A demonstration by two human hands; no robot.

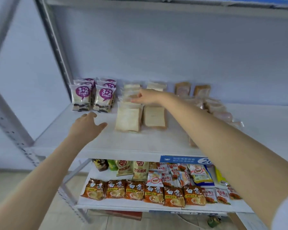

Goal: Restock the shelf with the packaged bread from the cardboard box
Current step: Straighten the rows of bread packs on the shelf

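So right hand [145,97] pinches a blurry bread pack [127,97] on the shelf [140,141], left hand [86,124] spread loose at 8 o'clock of it, forearm [198,113] partly hiding pinkish packs [221,112] at 3 o'clock.

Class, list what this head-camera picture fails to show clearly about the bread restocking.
Cardboard box: nowhere in the head view, outside the frame.
Right hand: blur hides whether it pinches a white bread packet.
Pale packets: partly behind the right forearm, blurred.
Blue shelf label: print too small, cut off by the arm.
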